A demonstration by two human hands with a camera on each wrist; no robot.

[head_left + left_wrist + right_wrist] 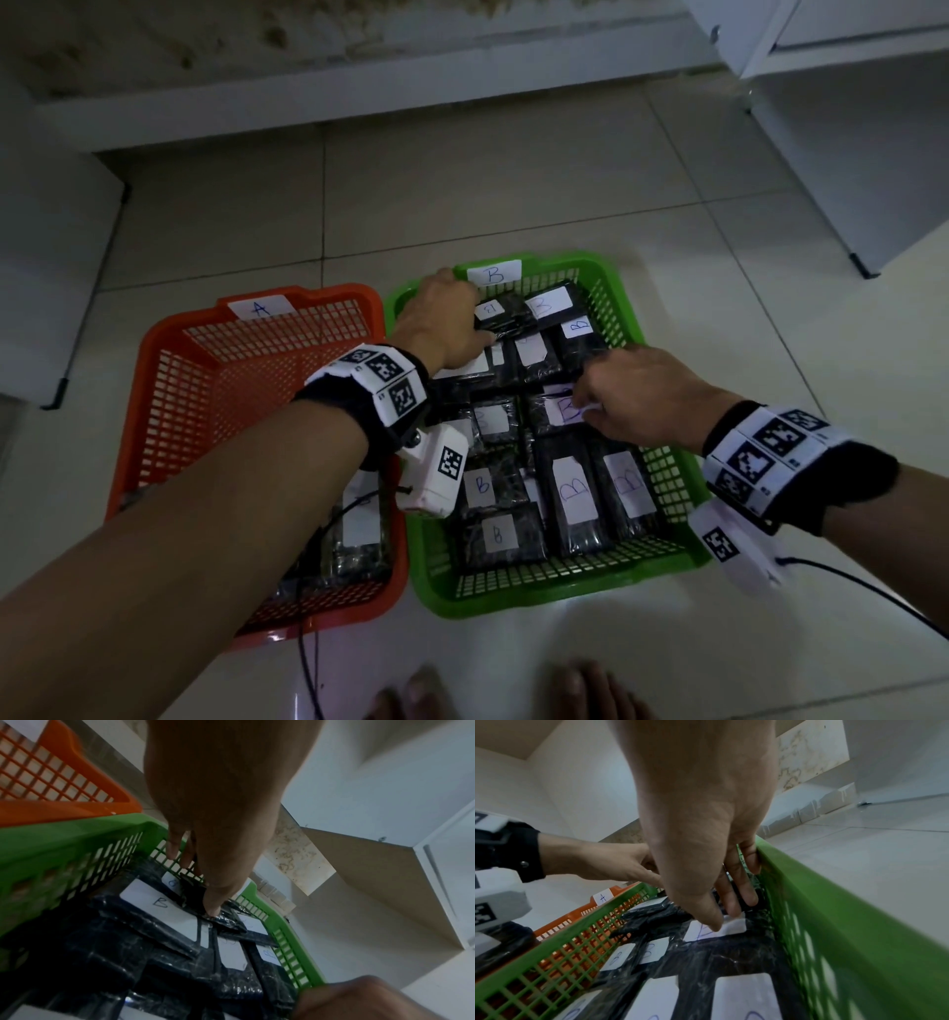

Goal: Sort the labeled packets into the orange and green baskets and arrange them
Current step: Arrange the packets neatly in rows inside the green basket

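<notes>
The green basket, tagged B, holds several black packets with white B labels. The orange basket, tagged A, sits to its left with a few packets at its near end. My left hand reaches into the green basket's far left corner. In the left wrist view this left hand grips a small B packet between thumb and fingers. My right hand is over the middle right of the green basket. Its fingertips rest on the label of another B packet.
Both baskets stand on a pale tiled floor. White cabinet units stand at the right and a white ledge runs along the back. Camera cables trail near my toes at the bottom edge.
</notes>
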